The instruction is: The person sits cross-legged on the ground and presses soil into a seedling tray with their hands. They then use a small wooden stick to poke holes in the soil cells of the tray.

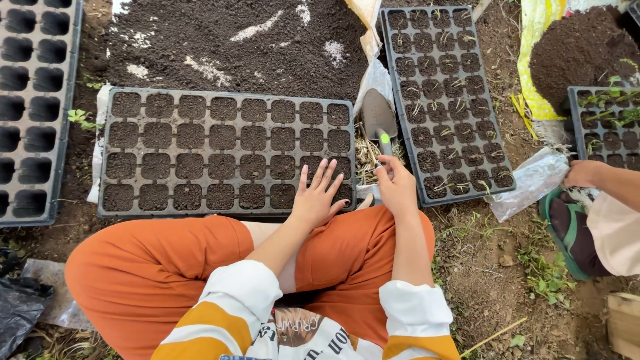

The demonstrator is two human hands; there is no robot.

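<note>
Left hand (319, 195) fingers (320, 175) spread apart, flat on the near-right cells of the black plastic soil-filled seedling tray (223, 152), centre frame. Right hand (396, 185) fingers clamped on the green handle of the small metal trowel (379, 120), blade up in the gap beside the black seedling tray with sprouts (448, 100). Risk: pressing could compact soil or tip the tray edge. Both forearms angle forward from the lap.

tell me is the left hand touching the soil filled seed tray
Touching. The head view shows the left hand lying flat, fingers spread, on the near right corner cells of the soil-filled seed tray, no gap visible under the palm.
</note>
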